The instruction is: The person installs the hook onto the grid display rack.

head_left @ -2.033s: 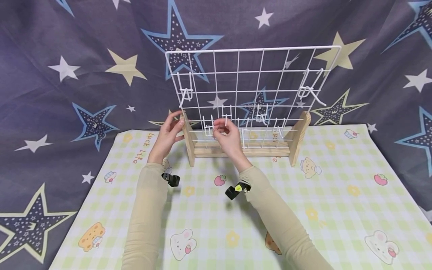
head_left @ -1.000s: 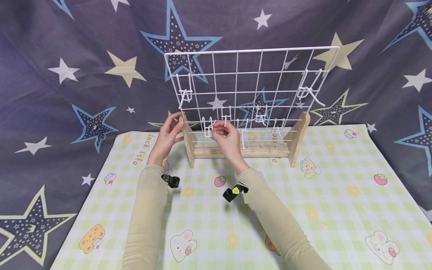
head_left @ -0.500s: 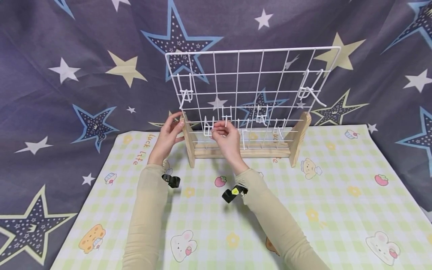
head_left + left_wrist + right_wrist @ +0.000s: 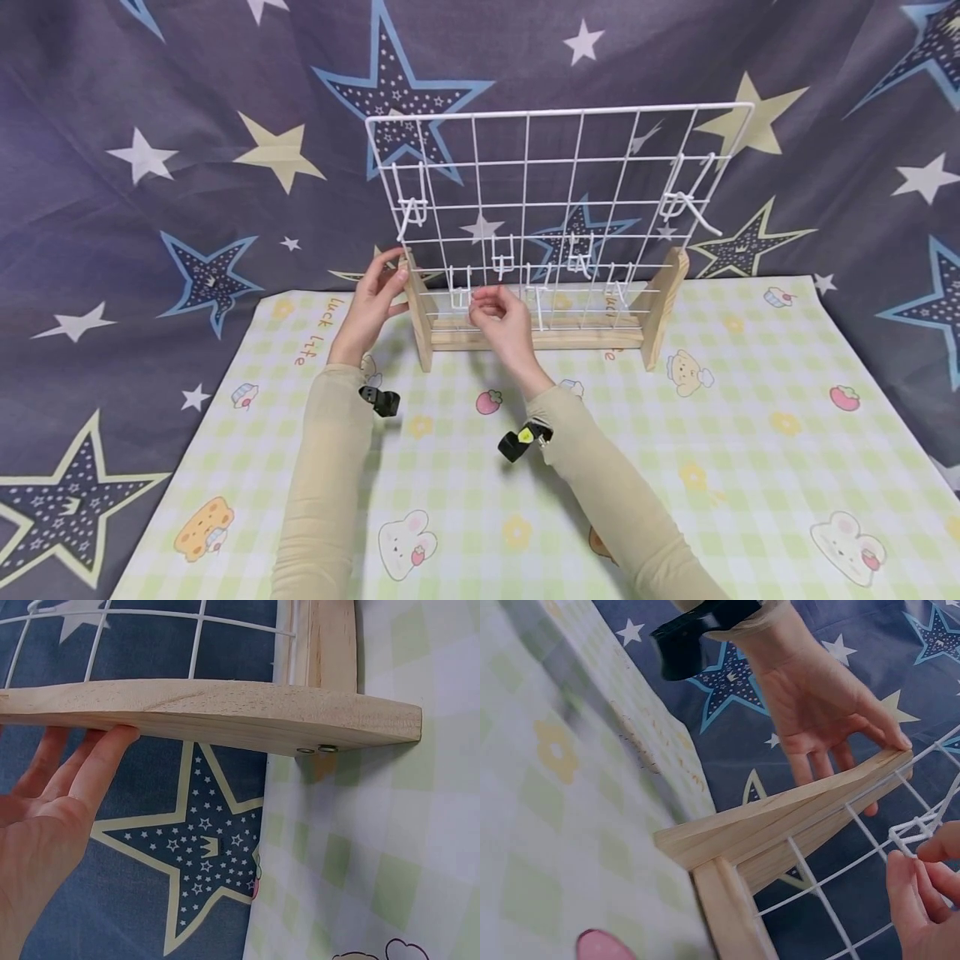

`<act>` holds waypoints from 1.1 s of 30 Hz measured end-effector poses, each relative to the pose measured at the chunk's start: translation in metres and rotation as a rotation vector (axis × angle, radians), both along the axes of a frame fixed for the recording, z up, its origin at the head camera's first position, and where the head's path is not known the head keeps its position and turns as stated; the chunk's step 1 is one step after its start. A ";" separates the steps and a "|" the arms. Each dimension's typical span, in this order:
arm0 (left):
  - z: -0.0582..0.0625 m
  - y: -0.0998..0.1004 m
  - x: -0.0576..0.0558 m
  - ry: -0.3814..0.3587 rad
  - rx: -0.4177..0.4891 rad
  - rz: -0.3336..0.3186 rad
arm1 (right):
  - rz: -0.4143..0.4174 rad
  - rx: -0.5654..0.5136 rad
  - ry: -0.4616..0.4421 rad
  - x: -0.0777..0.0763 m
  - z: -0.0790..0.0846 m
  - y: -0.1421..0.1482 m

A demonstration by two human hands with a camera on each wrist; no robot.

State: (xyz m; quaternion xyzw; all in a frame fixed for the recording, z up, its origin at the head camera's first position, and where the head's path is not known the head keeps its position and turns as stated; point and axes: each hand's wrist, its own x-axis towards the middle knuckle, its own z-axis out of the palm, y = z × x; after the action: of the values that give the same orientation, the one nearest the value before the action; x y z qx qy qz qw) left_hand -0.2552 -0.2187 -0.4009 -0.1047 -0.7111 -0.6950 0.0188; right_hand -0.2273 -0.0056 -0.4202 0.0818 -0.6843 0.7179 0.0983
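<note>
A white wire grid (image 4: pixel 558 112) stands in a wooden base between two wooden side pieces. My left hand (image 4: pixel 366 307) holds the left side piece (image 4: pixel 417 317) near its top, thumb on the front edge and fingers around the outer face; the left wrist view shows those fingers against the board (image 4: pixel 225 712). At the lower left of the grid, my right hand (image 4: pixel 507 323) pinches a small white wire hook (image 4: pixel 909 825) between thumb and fingertips. The hook's two prongs reach up to a grid wire, and its front end is partly hidden by the fingers.
Several other white hooks hang on the grid, among them an upper left hook (image 4: pixel 412 210), an upper right hook (image 4: pixel 678 204) and a hook in the middle (image 4: pixel 579 262). The stand rests on a checkered tablecloth (image 4: pixel 465 475) before a star-patterned curtain (image 4: pixel 202 67).
My right hand has moved slightly down with the pinched hook, which sits lower against the grid than half a second ago. My left hand has stayed on the side piece.
</note>
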 end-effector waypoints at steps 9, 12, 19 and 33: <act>0.001 0.001 0.001 0.001 -0.004 0.000 | 0.083 0.015 -0.059 0.020 0.009 0.010; 0.001 0.001 0.001 0.001 -0.001 0.000 | 0.083 0.032 -0.068 0.027 0.015 0.011; 0.003 0.002 0.002 -0.028 -0.006 0.011 | 0.115 0.028 -0.112 0.015 -0.010 0.014; 0.004 0.001 0.003 -0.046 0.005 0.006 | 0.168 0.239 -0.120 0.013 -0.035 0.037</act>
State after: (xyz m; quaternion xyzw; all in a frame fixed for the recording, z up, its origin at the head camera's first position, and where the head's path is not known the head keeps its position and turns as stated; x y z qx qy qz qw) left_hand -0.2526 -0.2175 -0.3972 -0.0864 -0.7098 -0.6991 0.0049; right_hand -0.2147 0.0318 -0.4557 0.1067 -0.7604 0.6405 -0.0137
